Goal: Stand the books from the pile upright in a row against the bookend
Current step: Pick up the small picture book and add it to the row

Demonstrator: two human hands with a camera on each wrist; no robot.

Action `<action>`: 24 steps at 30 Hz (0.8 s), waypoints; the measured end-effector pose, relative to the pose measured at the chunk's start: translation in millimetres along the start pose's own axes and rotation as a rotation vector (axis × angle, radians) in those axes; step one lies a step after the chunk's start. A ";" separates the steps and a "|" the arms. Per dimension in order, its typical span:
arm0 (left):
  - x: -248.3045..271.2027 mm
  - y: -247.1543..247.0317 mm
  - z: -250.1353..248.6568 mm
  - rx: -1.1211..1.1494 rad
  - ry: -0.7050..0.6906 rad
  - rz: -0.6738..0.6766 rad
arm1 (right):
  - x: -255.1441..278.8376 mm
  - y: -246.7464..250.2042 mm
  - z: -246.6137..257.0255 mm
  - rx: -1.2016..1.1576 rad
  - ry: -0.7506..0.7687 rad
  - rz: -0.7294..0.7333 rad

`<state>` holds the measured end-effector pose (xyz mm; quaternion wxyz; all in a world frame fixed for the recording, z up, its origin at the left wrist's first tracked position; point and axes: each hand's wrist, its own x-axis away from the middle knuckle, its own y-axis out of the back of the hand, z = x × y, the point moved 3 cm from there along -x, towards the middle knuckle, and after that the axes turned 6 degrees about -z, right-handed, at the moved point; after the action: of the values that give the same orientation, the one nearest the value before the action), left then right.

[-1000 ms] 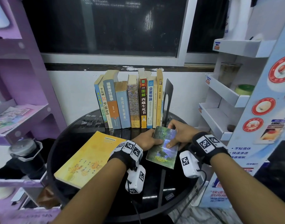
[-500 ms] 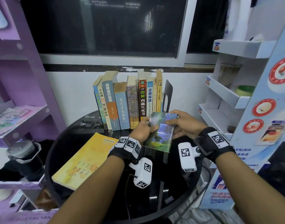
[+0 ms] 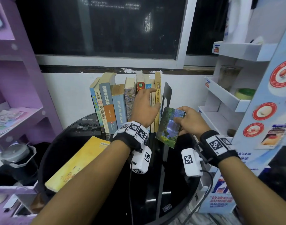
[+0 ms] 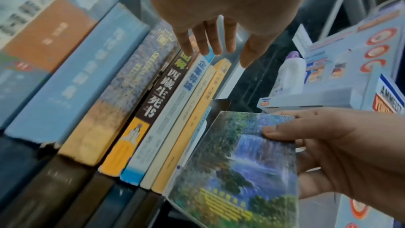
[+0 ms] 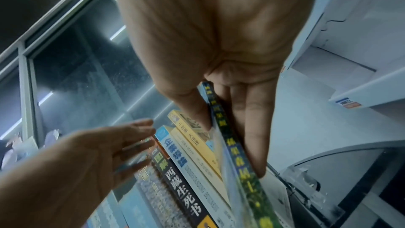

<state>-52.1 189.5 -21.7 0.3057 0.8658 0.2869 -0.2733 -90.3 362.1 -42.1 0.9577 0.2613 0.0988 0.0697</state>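
Note:
Several books stand upright in a row (image 3: 116,108) on the round black table (image 3: 122,200), their right end beside the black bookend (image 3: 167,93). My right hand (image 3: 186,120) pinches a small waterfall-cover book (image 3: 169,127), held nearly upright just in front of the row's right end; thumb on the cover, fingers behind (image 5: 254,136). My left hand (image 3: 146,101) is open, fingers (image 4: 210,46) stretched over the upper spines of the right-hand books; whether they touch is unclear. A large yellow book (image 3: 77,163) lies flat at the table's left.
A purple shelf unit (image 3: 17,95) stands at the left, with a dark lidded jar (image 3: 15,159) below it. A white display rack (image 3: 228,98) crowds the table's right side. A wall and dark window (image 3: 106,30) lie behind the row.
My left hand has let go of the waterfall book and risen to the row's spines. My right hand alone has lifted the book higher and more upright, closer to the bookend.

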 end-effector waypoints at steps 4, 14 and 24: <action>-16.8 -3.1 -8.0 -0.193 -0.228 0.024 | -4.3 -2.6 -0.8 0.114 0.070 -0.090; -45.8 -18.1 -3.4 -0.587 -0.415 0.124 | -20.4 -18.6 -1.0 0.303 0.111 -0.199; -60.3 -36.2 9.1 -0.741 -0.403 0.138 | -37.5 -32.9 -2.8 0.297 0.172 -0.204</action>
<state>-120.2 186.8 -2.1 0.6637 0.6439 0.2416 -0.2941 -124.7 328.4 -55.6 0.8987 0.3814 0.2153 -0.0212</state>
